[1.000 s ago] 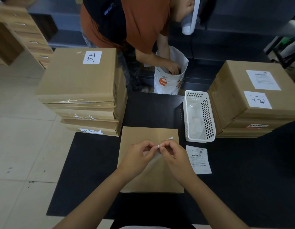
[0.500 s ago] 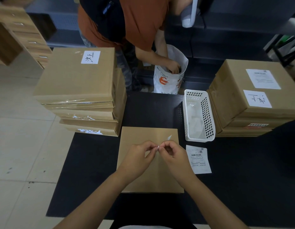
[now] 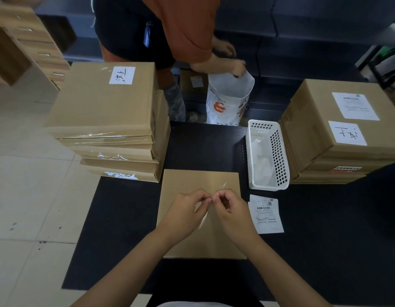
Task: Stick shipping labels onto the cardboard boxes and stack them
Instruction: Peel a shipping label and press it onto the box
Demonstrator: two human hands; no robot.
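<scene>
A broad black table with a matte, faintly grained top fills the scene; on its left edge rises a stack of flat brown cardboard boxes, smooth-faced with glossy clear tape glinting along the seams, the top one carrying a white rectangular slip with handwriting; on the right sits a squatter stack of boxes, its top bearing a printed white sheet and a handwritten slip; across the table a person in an orange top bends over, hands at the mouth of a white plastic bag with an orange print; right in the middle, near the front edge, lies a single flat cardboard box, plain and square-cornered; between it and the right stack stands a white plastic basket, oblong, its walls punched with square holes; just right of the flat box, a printed shipping label lies flat on the table, barcode up; above the box, the left hand and the right hand meet fingertip to fingertip, both curled, pinching a thin white label sheet edge-on between them.
</scene>
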